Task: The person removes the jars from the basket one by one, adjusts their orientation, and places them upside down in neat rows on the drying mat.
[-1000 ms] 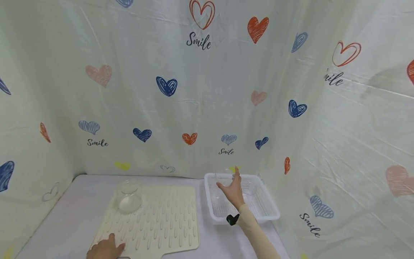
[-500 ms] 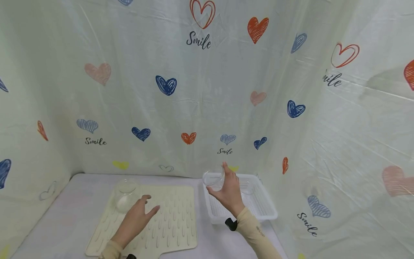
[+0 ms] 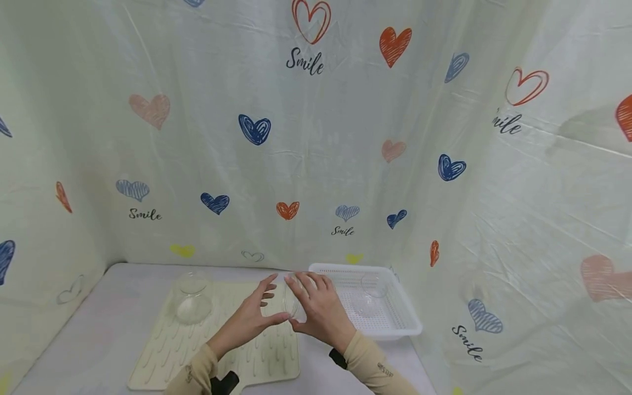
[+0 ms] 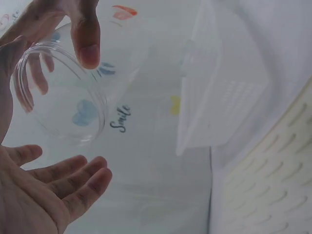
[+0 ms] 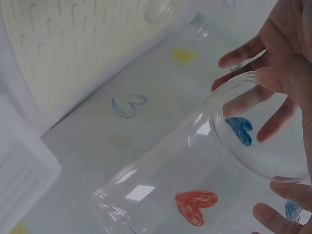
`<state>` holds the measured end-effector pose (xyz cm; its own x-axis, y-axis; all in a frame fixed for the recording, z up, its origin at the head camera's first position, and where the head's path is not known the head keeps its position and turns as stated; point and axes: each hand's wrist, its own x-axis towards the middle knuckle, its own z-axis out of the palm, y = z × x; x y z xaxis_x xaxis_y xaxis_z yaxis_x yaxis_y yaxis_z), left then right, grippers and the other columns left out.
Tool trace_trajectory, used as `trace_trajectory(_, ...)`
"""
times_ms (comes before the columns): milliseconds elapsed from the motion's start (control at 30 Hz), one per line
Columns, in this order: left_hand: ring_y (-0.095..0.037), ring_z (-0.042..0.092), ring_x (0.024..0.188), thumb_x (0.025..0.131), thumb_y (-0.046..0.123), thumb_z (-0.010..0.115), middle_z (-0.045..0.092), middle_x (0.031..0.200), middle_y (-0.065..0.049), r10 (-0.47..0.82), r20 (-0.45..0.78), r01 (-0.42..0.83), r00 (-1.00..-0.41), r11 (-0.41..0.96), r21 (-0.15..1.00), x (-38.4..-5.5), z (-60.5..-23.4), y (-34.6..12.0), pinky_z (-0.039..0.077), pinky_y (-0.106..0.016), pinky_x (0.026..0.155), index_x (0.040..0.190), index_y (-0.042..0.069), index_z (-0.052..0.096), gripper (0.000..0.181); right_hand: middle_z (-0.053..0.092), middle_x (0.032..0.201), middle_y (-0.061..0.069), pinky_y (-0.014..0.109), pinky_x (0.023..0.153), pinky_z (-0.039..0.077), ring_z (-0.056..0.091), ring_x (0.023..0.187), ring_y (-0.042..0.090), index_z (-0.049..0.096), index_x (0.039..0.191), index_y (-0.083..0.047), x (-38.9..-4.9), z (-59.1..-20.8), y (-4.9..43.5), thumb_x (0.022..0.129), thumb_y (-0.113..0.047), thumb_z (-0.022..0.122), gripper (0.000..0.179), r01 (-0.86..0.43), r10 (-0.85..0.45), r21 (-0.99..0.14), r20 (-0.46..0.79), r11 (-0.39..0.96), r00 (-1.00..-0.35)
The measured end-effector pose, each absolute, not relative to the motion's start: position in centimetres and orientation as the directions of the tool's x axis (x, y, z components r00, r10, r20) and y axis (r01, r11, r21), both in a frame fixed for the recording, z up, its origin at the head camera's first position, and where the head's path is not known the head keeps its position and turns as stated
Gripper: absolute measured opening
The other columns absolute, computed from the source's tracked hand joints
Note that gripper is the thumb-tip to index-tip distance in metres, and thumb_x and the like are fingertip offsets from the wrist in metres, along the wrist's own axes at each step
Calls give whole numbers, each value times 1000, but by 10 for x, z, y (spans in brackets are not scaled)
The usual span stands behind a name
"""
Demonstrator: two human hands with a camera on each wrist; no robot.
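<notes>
A clear jar [image 3: 289,299] with a ridged round rim is held above the table, between the mat and the basket. My right hand [image 3: 320,308] grips it, with the thumb below and the fingers curled over it. My left hand [image 3: 247,319] is close on its other side. In the left wrist view, the left fingers [image 4: 80,183] are spread and stand apart from the jar. Whether the left thumb touches the rim is hard to tell. The right wrist view shows the transparent jar body [image 5: 161,165] tilted, with curtain prints visible through it.
On the cream ribbed mat [image 3: 163,351] at left stands another clear jar [image 3: 192,299]. A white perforated basket [image 3: 407,329] at right contains clear, round-rimmed ware [image 3: 373,291]. Behind hangs a heart-printed curtain [image 3: 316,164].
My right hand has lifted the jar out of the basket and carried it left. The left hand has risen from the mat's front edge and moved right, up to the jar.
</notes>
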<state>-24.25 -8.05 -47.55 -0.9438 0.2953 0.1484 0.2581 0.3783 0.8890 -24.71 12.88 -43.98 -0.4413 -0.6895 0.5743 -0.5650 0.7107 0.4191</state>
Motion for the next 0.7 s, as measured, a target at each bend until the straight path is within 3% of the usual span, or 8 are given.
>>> trace_trajectory(200, -35, 55, 121, 77, 53, 75, 41, 149, -8, 333, 138, 254, -933, 336, 907, -239, -483, -78, 53, -54, 85, 152, 31, 25, 92, 50, 139, 6, 45, 94, 47, 54, 118, 27, 28, 152, -19, -237, -452, 118, 56, -63, 81, 118, -606, -734, 436, 530, 665, -424)
trace_trajectory(367, -33, 58, 116, 76, 50, 78, 42, 148, -6, 305, 162, 262, -938, 323, 910, -237, -486, -79, 54, -49, 85, 149, 31, 33, 87, 46, 144, 7, 47, 99, 43, 50, 122, 28, 27, 153, -21, -234, -455, 115, 57, -59, 84, 118, -653, -733, 374, 517, 658, -442)
trace_trajectory(500, -28, 61, 112, 75, 48, 79, 49, 137, -7, 268, 201, 283, -942, 320, 904, -237, -486, -84, 54, -47, 87, 147, 31, 35, 85, 38, 151, 10, 50, 104, 40, 44, 132, 30, 29, 152, -18, -232, -447, 117, 62, -64, 81, 114, -691, -711, 289, 533, 662, -458)
trace_trajectory(600, -26, 61, 111, 74, 49, 79, 52, 128, -6, 242, 225, 298, -944, 326, 897, -237, -485, -91, 53, -45, 90, 145, 34, 36, 85, 30, 156, 10, 54, 106, 39, 37, 139, 30, 26, 153, -15, -228, -436, 122, 73, -65, 72, 104, -718, -606, 44, 573, 695, -552)
trace_trajectory(700, -28, 61, 112, 74, 49, 80, 52, 128, -5, 222, 257, 321, -941, 332, 887, -238, -483, -99, 53, -45, 90, 145, 33, 36, 85, 27, 158, 8, 56, 107, 38, 32, 142, 30, 21, 155, -18, -228, -425, 127, 85, -53, 67, 91, -644, -396, -386, 550, 660, -735)
